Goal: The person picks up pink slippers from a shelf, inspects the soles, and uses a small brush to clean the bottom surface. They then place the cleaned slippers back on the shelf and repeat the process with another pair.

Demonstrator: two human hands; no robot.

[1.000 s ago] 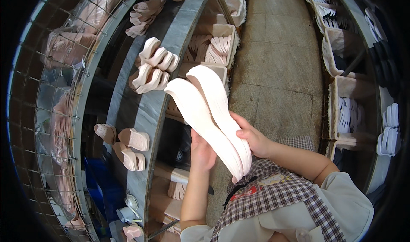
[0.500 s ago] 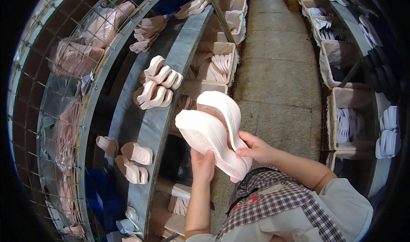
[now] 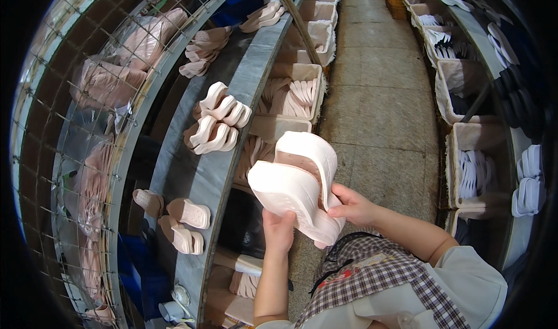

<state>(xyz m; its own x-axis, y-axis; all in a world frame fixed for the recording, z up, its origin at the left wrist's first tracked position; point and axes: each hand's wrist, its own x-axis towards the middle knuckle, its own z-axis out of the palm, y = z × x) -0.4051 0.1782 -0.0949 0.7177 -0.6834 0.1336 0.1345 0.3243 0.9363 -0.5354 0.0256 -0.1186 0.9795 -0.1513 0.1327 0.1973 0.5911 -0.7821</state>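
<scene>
Both hands gripped a pair of pale soles [image 3: 299,187] at picture centre. The left hand [image 3: 279,230] clasped them from below at 6 o'clock; the right hand [image 3: 351,204] clutched their edge at 3 o'clock. More soles [image 3: 218,120] lay on the grey shelf [image 3: 192,178] at 10 o'clock, a crate [image 3: 299,96] at 12.

My left grip [image 3: 279,231] and right grip [image 3: 351,204] clasp two pale pink shoe soles [image 3: 296,189] together, above the grey conveyor belt [image 3: 215,172] carrying more soles [image 3: 218,120], beside boxes [image 3: 299,96] on the floor.
</scene>
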